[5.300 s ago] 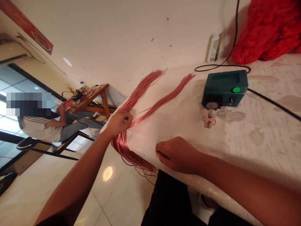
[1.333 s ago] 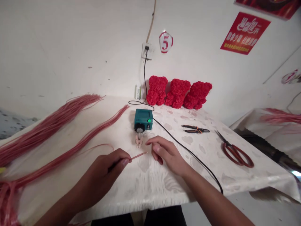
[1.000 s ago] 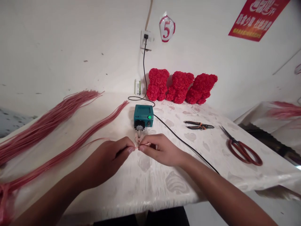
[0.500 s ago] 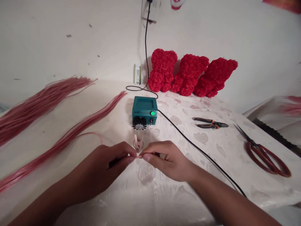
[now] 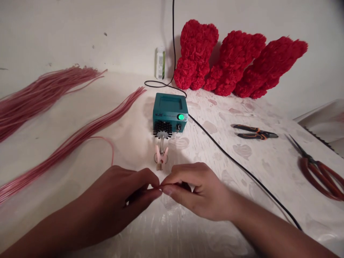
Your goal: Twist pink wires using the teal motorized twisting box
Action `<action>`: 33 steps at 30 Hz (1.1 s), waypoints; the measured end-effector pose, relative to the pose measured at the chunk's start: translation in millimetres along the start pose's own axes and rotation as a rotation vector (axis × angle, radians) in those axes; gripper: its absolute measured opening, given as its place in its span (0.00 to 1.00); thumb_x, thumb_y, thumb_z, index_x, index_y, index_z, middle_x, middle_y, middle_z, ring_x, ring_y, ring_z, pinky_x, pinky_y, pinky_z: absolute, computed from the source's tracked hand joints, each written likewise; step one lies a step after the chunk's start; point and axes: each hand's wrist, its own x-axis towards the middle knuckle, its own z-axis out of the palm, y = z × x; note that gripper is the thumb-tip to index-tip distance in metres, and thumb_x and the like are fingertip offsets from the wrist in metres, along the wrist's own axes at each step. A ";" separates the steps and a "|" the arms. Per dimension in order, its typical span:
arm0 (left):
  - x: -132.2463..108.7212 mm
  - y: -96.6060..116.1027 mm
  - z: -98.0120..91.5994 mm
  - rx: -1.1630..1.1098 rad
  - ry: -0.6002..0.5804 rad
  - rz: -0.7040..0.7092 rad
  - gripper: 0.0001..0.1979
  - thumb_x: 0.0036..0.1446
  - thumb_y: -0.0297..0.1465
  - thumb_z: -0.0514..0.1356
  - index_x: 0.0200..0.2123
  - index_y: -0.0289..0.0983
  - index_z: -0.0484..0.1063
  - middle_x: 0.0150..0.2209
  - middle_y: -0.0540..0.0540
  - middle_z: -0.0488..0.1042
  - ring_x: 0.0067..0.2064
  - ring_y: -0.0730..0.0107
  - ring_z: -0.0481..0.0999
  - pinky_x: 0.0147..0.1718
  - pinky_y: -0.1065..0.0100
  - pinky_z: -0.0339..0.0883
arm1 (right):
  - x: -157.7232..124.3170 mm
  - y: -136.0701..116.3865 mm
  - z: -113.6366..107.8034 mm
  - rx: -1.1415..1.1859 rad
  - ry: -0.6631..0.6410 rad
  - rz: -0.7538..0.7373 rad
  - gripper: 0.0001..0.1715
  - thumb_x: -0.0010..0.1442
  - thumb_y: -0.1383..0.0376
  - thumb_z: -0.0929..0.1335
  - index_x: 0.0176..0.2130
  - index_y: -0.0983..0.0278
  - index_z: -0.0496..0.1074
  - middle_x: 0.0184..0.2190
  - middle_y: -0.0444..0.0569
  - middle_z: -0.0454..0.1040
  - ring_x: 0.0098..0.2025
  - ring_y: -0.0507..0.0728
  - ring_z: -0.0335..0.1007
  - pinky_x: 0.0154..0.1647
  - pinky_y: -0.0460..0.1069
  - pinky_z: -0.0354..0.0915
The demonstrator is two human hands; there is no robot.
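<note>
My left hand (image 5: 126, 195) and my right hand (image 5: 192, 190) meet fingertip to fingertip low in the middle of the table, both pinched on the end of one thin pink wire (image 5: 110, 148). The wire loops back to the left toward a long bundle of pink wires (image 5: 80, 134). Just beyond my fingers a small pink clip (image 5: 161, 157) sticks out on a shaft from a teal box-shaped machine (image 5: 170, 113) with a green light lit.
A second, thicker wire bundle (image 5: 37, 95) lies at far left. A black cable (image 5: 236, 163) runs from the machine across the white patterned table (image 5: 242, 200). Pliers (image 5: 254, 131) and red-handled scissors (image 5: 319, 168) lie at right. Three red rose bears (image 5: 231, 61) and a small bottle (image 5: 160, 62) stand against the wall.
I pulled one wire from the bundle at the table's left edge, brought it to the middle, and my right hand came in to pinch its end. The view has moved closer.
</note>
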 end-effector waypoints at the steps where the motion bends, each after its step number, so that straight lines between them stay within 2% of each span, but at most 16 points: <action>1: 1.2 0.1 0.6 0.014 -0.049 0.045 0.10 0.66 0.38 0.59 0.33 0.44 0.76 0.21 0.56 0.75 0.21 0.75 0.72 0.22 0.73 0.61 | -0.1 0.1 -0.2 -0.006 -0.018 -0.007 0.09 0.67 0.66 0.68 0.36 0.64 0.78 0.27 0.43 0.75 0.25 0.47 0.64 0.25 0.43 0.61; 3: 2.6 -0.4 0.9 0.034 -0.106 0.100 0.11 0.70 0.35 0.55 0.35 0.42 0.74 0.23 0.56 0.75 0.21 0.76 0.72 0.23 0.72 0.61 | -0.4 0.5 -0.6 -0.005 -0.030 -0.022 0.09 0.68 0.67 0.68 0.38 0.64 0.79 0.28 0.44 0.76 0.26 0.47 0.65 0.25 0.43 0.61; 8: 2.4 -1.9 -1.4 0.054 -0.114 0.052 0.12 0.69 0.36 0.55 0.34 0.42 0.75 0.25 0.53 0.78 0.23 0.72 0.74 0.23 0.71 0.61 | -1.5 2.3 0.2 0.036 0.042 -0.002 0.06 0.65 0.68 0.70 0.37 0.65 0.79 0.28 0.42 0.75 0.25 0.46 0.64 0.25 0.42 0.61; 15: 3.4 -0.2 -1.8 0.050 -0.110 0.053 0.09 0.67 0.35 0.57 0.36 0.44 0.76 0.22 0.56 0.75 0.20 0.75 0.70 0.22 0.72 0.58 | -2.9 3.9 -2.4 -0.001 -0.021 -0.035 0.08 0.67 0.68 0.67 0.38 0.65 0.78 0.28 0.42 0.73 0.28 0.46 0.65 0.28 0.43 0.62; 23: 3.4 1.2 -4.7 0.068 -0.194 0.063 0.12 0.68 0.33 0.53 0.34 0.39 0.74 0.21 0.56 0.72 0.21 0.77 0.68 0.23 0.72 0.57 | -2.2 6.1 -1.2 -0.040 -0.027 -0.066 0.06 0.68 0.68 0.68 0.38 0.65 0.76 0.27 0.41 0.72 0.28 0.46 0.64 0.29 0.42 0.61; 33: 8.4 0.5 -5.6 0.017 -0.139 0.104 0.13 0.69 0.32 0.52 0.33 0.38 0.72 0.21 0.57 0.68 0.22 0.79 0.64 0.24 0.74 0.58 | -1.9 5.1 -0.8 -0.007 0.023 -0.050 0.06 0.67 0.67 0.68 0.36 0.65 0.75 0.27 0.40 0.69 0.27 0.46 0.62 0.28 0.41 0.60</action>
